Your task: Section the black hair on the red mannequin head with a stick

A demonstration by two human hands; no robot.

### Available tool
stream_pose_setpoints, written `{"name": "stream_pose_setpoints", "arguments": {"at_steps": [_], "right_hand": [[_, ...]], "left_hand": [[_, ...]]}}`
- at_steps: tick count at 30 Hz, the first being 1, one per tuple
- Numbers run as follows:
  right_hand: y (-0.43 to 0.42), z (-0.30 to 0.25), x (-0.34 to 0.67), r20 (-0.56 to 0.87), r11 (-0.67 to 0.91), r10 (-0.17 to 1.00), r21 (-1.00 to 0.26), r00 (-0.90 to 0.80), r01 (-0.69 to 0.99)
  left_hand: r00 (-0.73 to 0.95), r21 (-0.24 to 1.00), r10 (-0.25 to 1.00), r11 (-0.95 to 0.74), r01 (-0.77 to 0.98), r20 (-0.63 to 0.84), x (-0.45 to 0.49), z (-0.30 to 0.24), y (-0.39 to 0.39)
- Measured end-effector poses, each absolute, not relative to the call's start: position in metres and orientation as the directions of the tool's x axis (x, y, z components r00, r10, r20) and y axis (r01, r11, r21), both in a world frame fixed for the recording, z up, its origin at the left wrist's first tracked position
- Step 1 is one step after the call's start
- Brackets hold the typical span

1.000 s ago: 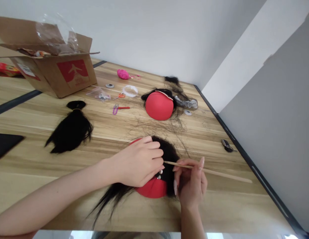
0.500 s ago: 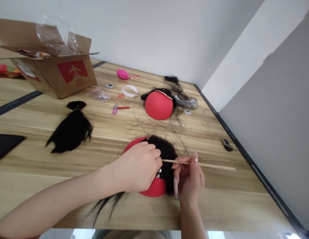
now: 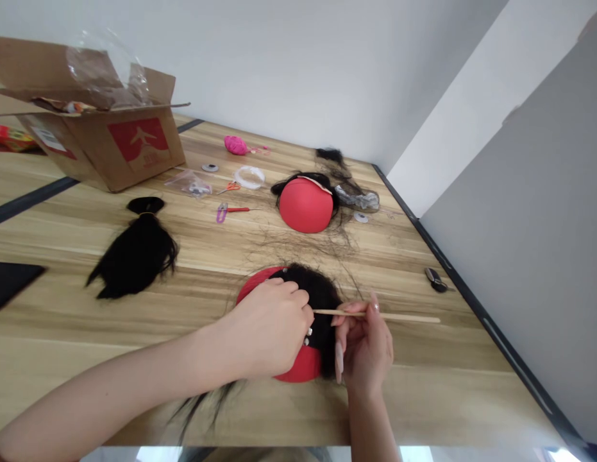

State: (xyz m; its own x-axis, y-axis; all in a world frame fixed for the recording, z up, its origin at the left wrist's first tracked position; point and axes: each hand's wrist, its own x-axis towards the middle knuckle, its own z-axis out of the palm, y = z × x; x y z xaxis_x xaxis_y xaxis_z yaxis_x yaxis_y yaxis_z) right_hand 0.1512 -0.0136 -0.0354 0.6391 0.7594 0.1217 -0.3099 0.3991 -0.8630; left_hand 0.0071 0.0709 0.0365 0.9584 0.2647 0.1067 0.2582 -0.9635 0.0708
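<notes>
A red dome (image 3: 302,367) with a patch of black hair (image 3: 322,289) on top lies at the table's near side, small shiny pins or beads (image 3: 308,332) along the hair's edge. My left hand (image 3: 274,324) rests over the dome with fingers curled closed; whatever they grip is hidden beneath. Between the fingertips of my right hand (image 3: 365,343) is a thin wooden stick (image 3: 408,317), nearly level. Its left tip reaches the hair beside my left knuckles, and its other end points right. Loose strands of hair (image 3: 197,404) hang out below my left wrist.
Behind stands a second red dome (image 3: 305,205) with black hair. A tied black hair bundle (image 3: 134,256) and a cardboard box (image 3: 129,151) are left. Scissors (image 3: 231,186), a red-handled hook (image 3: 238,209), a clear coil (image 3: 250,177), pink yarn (image 3: 235,145) and a key fob (image 3: 436,280) lie about.
The stick's right end has swung slightly up and to the left, while its tip stays by my left hand. Both hands keep nearly the same place.
</notes>
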Motion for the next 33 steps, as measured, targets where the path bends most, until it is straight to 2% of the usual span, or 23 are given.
{"name": "stream_pose_setpoints", "arguments": {"at_steps": [15, 23, 33], "right_hand": [[-0.011, -0.034, 0.152, 0.073, 0.347, 0.767, -0.883, 0.638, -0.316], [-0.010, -0.034, 0.154, 0.105, 0.369, 0.772, -0.877, 0.627, -0.308], [-0.009, -0.032, 0.151, 0.081, 0.306, 0.739, -0.925, 0.668, -0.227]], "left_hand": [[0.972, 0.006, 0.140, -0.990, 0.142, 0.190, -0.011, 0.036, 0.074], [0.968, -0.042, -0.049, -0.998, -0.040, 0.245, -0.019, 0.039, 0.070], [0.947, 0.228, -0.249, -0.929, -0.293, 0.205, -0.020, 0.052, 0.080]]}}
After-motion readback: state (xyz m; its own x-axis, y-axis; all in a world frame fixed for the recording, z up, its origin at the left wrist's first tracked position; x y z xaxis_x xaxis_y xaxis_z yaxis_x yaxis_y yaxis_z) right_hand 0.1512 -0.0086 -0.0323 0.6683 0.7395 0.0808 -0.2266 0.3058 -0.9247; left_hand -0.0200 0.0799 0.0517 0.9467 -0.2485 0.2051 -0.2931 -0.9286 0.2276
